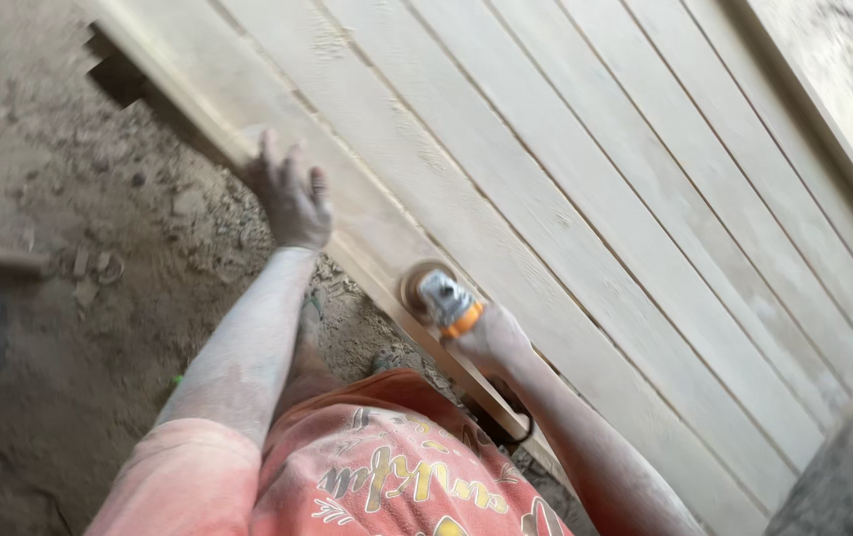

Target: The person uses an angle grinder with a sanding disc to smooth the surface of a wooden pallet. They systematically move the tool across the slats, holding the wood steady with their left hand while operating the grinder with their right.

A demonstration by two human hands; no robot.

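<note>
Dust is covering both my arms. My right hand [491,337] is wrapping tightly around a small sander [441,298] with a grey body and an orange ring, and I am pressing its round pad on the near edge of the big wooden panel [585,199]. My left hand [292,199] is lying flat with fingers spread, touching the same edge farther up. The panel is lying over the dirt floor [59,199].

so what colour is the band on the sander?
Orange, around the grey sander body; clearest in the head view.
</note>
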